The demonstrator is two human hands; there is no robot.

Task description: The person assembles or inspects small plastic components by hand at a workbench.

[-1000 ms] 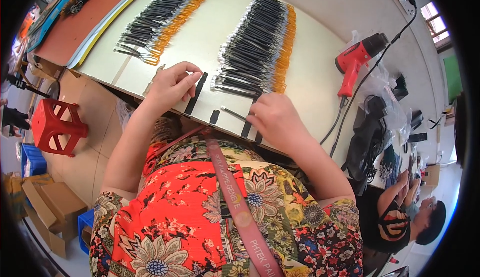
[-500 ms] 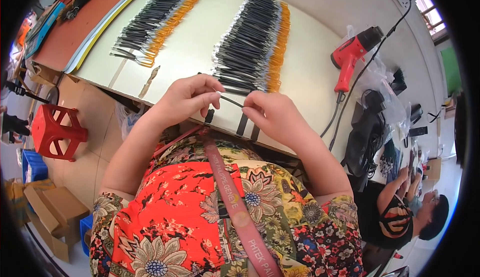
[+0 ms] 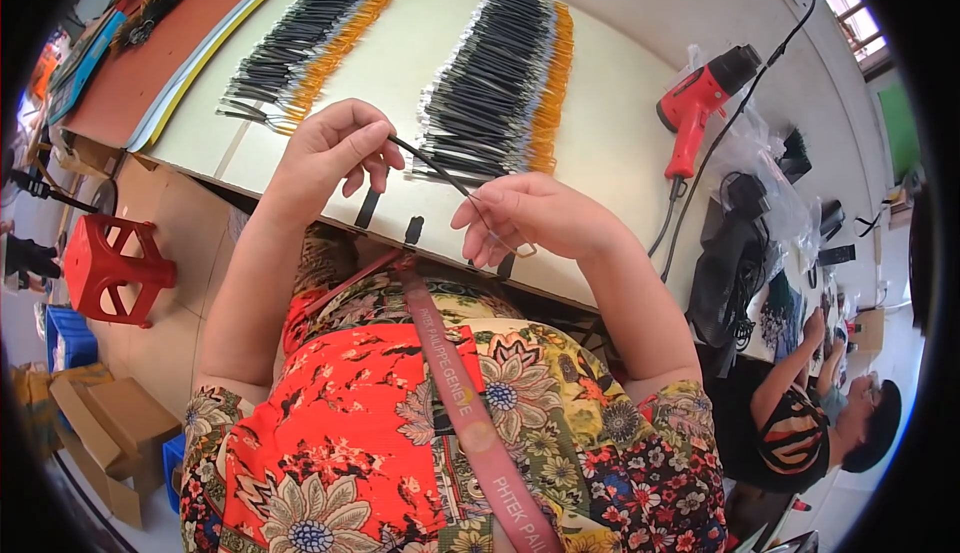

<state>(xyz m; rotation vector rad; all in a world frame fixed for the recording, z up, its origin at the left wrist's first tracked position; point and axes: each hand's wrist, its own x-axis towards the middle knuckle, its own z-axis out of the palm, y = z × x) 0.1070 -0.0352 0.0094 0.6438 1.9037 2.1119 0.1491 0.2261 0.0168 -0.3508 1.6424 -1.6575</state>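
My left hand pinches the upper end of a short black cable between thumb and fingers. It stretches slantwise over the table's near edge to my right hand, whose fingers close on its lower part. A thin wire loop with a yellowish end hangs out below my right fingers. Just beyond my hands lies a wide row of black cables with white tips and orange loops. A second, narrower row of the same cables lies to its left.
A red heat gun with a black nozzle and cord lies at the right, near plastic bags. Black strips stick to the table's front edge. A red stool stands left on the floor. Another person sits at the right.
My left hand has moved left and up, my right hand slightly down. More of the black cable shows between them, and its wire loop has come into sight below my right hand.
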